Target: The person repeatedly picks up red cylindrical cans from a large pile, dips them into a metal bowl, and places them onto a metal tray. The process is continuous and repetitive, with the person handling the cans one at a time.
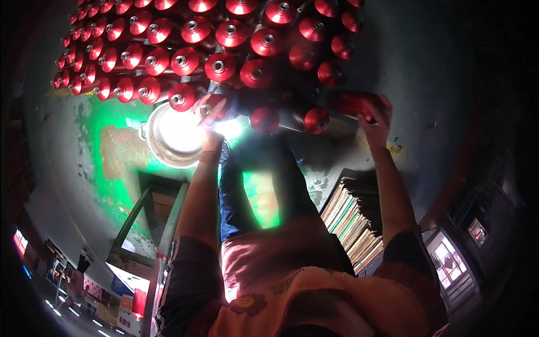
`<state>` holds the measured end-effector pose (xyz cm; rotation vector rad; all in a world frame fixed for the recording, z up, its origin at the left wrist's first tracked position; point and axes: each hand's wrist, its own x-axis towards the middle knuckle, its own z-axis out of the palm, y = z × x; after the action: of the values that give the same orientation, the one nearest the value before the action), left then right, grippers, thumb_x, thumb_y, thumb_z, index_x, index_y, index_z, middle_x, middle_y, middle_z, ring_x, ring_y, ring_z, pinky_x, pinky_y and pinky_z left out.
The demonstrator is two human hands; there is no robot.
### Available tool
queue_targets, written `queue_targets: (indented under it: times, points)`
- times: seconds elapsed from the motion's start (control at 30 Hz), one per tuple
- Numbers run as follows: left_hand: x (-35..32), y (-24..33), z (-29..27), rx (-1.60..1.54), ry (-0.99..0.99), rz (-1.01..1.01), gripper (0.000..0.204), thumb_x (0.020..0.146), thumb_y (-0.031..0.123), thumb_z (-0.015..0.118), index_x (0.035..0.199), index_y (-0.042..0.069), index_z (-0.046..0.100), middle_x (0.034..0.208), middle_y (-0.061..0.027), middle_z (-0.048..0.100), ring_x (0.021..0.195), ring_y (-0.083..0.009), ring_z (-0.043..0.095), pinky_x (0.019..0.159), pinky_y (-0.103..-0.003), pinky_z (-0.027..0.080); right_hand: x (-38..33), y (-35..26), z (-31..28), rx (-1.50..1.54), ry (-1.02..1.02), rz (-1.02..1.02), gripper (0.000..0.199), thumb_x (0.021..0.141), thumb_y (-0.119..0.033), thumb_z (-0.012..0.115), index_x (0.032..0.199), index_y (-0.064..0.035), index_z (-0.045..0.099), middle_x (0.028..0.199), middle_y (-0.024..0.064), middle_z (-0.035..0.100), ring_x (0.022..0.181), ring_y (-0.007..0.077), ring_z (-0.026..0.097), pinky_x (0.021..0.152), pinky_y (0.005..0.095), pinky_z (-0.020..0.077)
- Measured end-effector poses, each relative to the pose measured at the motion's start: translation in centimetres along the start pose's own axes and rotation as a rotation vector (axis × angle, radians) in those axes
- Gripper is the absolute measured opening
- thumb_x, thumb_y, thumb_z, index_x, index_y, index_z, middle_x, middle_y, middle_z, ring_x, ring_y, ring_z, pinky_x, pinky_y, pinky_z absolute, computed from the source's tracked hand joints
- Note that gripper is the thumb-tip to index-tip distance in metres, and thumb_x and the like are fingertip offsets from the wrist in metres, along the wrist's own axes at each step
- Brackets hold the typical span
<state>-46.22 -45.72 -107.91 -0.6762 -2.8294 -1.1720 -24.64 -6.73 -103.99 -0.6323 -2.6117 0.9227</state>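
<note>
Rows of red metal cylinders (231,33) with sloped shoulders and short silvery necks fill the upper part of the view, their neck ends toward me. My left hand (211,121) reaches up to the lowest row, its fingers curled around the neck end of one red cylinder (206,109). Out to the right, my right hand (376,117) grips another red cylinder (349,103), which lies sideways and apart from the stack. Two more cylinders (264,120) (316,121) sit between my hands in the bottom row.
Below the stack's left part is a round metal pan (159,147), brightly lit inside. A dark frame (130,224) stands left of my legs. On the right, a stack of flat sheets (347,222) rests beside me. Green and bare patches mark the floor (112,168).
</note>
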Motion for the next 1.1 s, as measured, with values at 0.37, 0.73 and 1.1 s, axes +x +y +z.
queue_targets:
  times: [0.37, 0.73, 1.1]
  points:
    - [-1.5, 0.6, 2.9, 0.095, -0.023, 0.079, 0.038, 0.065, 0.009, 0.084, 0.101, 0.017, 0.077, 0.127, -0.0069, 0.059, 0.124, -0.0354, 0.048, 0.105, -0.047, 0.040, -0.1, 3.2, 8.8, 0.128, -0.187, -0.285, 0.044, 0.064, -0.003, 0.081, 0.104, -0.0201, 0.077, 0.134, 0.0068, 0.053, 0.125, 0.0337, 0.048, 0.104, 0.0442, 0.0425]
    - [-2.6, 3.9, 2.5, 0.030, -0.171, 0.069, 0.044, 0.063, 0.008, 0.082, 0.102, 0.027, 0.078, 0.146, -0.0085, 0.046, 0.134, -0.0379, 0.041, 0.109, -0.051, 0.037, -0.8, 2.5, 2.9, 0.022, -0.398, -0.329, 0.037, 0.080, -0.019, 0.072, 0.117, -0.0170, 0.074, 0.153, 0.0182, 0.037, 0.135, 0.0388, 0.036, 0.111, 0.0487, 0.0283]
    - [1.1, 9.0, 2.3, -0.208, -0.222, 0.064, 0.033, 0.067, -0.005, 0.072, 0.098, 0.006, 0.074, 0.113, -0.0101, 0.069, 0.107, -0.0304, 0.064, 0.095, -0.040, 0.048, -0.4, 3.2, 7.9, 0.120, -0.249, -0.253, 0.042, 0.076, -0.004, 0.074, 0.115, -0.0198, 0.075, 0.141, 0.0129, 0.050, 0.126, 0.0345, 0.047, 0.103, 0.0430, 0.0411]
